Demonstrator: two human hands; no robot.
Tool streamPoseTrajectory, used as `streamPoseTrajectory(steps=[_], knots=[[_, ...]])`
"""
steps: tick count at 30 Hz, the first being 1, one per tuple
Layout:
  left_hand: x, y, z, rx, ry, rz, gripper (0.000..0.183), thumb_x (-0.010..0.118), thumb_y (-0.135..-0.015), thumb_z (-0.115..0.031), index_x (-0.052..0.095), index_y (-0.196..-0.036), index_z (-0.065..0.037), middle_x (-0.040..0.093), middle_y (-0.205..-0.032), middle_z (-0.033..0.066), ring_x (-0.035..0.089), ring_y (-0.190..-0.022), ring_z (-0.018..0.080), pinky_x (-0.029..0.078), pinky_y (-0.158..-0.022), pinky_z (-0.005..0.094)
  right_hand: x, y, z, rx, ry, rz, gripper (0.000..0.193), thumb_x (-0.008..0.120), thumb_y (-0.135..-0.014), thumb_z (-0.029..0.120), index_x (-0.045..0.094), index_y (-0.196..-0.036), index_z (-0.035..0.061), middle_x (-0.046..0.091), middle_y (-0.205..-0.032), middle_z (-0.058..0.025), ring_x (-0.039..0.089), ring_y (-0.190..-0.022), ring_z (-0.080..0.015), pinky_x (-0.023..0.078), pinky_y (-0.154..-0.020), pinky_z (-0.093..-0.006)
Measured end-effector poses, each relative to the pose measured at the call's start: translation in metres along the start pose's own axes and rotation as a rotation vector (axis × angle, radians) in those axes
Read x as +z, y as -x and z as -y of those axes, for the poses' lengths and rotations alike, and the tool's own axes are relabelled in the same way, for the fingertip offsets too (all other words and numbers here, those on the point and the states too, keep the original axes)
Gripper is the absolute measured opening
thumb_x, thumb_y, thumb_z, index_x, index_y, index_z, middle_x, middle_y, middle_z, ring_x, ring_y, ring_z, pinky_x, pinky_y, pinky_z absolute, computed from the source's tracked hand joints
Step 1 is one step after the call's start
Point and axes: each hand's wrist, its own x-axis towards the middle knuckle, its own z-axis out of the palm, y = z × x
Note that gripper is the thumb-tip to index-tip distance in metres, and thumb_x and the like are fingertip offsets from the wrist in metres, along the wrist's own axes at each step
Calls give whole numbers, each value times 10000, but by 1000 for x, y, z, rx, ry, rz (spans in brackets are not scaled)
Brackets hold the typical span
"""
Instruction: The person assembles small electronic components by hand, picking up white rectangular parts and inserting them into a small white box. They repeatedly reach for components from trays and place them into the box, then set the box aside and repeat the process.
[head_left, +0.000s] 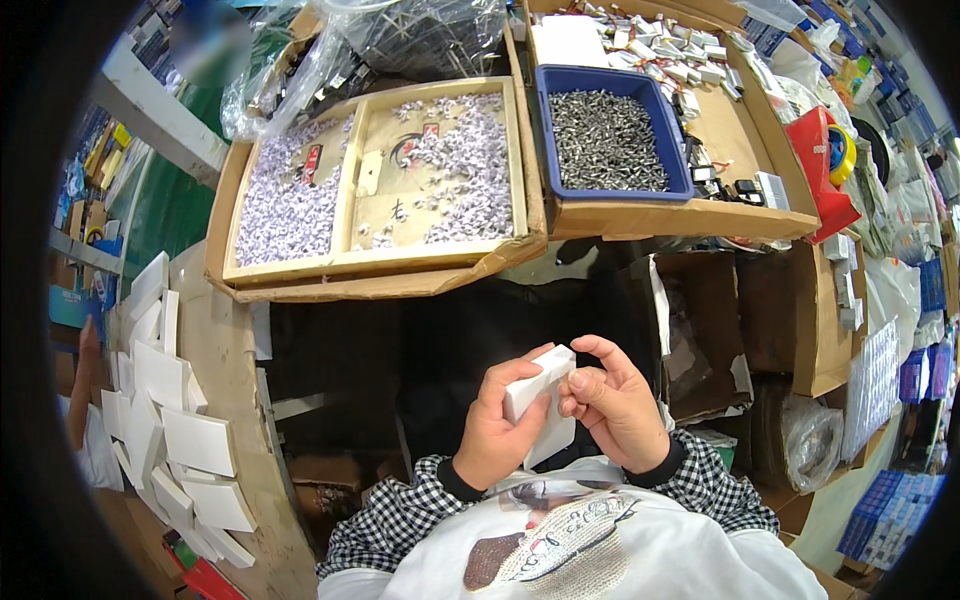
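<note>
My left hand (508, 420) clasps a white box (540, 385) in front of my chest, thumb across the near face, fingers around its left side. My right hand (622, 415) is at the box's right edge, forefinger raised and thumb bent in; I cannot tell whether they pinch anything. To my left, a pile of white blocks (200, 442) covers part of a table (275, 505). Far ahead sits a divided tray (347, 195) of small pale pieces (285, 215); right of it, a blue bin (625, 193) holds metal bits (610, 140).
</note>
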Motion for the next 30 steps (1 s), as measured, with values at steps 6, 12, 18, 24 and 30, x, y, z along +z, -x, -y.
streamPoseTrajectory(steps=[6,12,18,24,30], knots=[[1,2,-2,38,-58,-33,486,564,-831,69,380,-1255,-79,495,-1327,185,541,-1135,236,428,-953,330,7,0,2,16,101,-27,357,618,-890,67,458,-1207,34,654,-886,-88,602,-743,-110,473,-696,-229],[2,1,-7,107,-138,31,618,557,-801,85,330,-1348,-87,489,-1329,191,545,-1155,260,445,-948,345,11,1,14,46,224,-47,387,645,-867,78,458,-1198,8,662,-861,-80,598,-722,-100,466,-696,-224],[1,-1,-10,129,-237,93,552,539,-789,95,380,-1286,-85,483,-1333,215,550,-1162,287,460,-939,347,18,1,28,104,333,-59,419,656,-856,95,448,-1205,-9,660,-842,-78,599,-718,-96,466,-651,-220],[4,2,-12,52,-136,66,432,536,-788,87,414,-1173,-69,477,-1327,236,544,-1168,295,451,-951,351,18,1,49,155,701,7,463,694,-832,133,485,-1225,6,657,-729,-38,564,-555,-69,443,-482,-228],[-1,0,-6,41,71,-60,322,556,-840,41,437,-1122,-61,542,-1253,209,581,-1066,224,475,-912,338,0,-1,27,-154,1475,-9,535,753,-720,441,627,-1110,97,598,-624,-37,585,-533,-170,463,-508,-274]])
